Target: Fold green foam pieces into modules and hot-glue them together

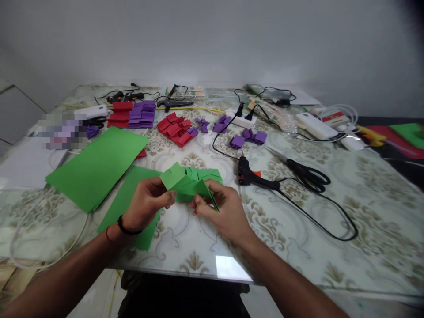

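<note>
Right now, both hands are busy with a green folded paper piece point(190, 189), held up over the near middle part of the patterned counter point(298, 265). The left hand point(147, 201) has its thumb at the near side of the piece's left end, the other fingers curled around behind, so they are closed on the paper. The right hand point(228, 210) pinches the right side, its fingers clamped on a flap that stands up at a slant; some fingertips of both hands are hidden by the folds. A dark bracelet point(127, 226) circles the left wrist. Partly beneath the left hand lies a loose green sheet point(148, 234), and to the left of it is a stack of green sheets point(99, 165), turned at an angle. Beyond the hands sit a red folded block point(175, 129) and, farther left, a red-and-purple block point(142, 115). Small purple folded pieces point(237, 141) are scattered to the right of the red block, near a white power strip point(232, 115) with black plugs in it. To the right of the right hand, a black glue gun point(260, 179) lies on its side, its cord looping toward the near right, with black-handled scissors point(293, 165) just beyond, their blades pointing away.
</note>
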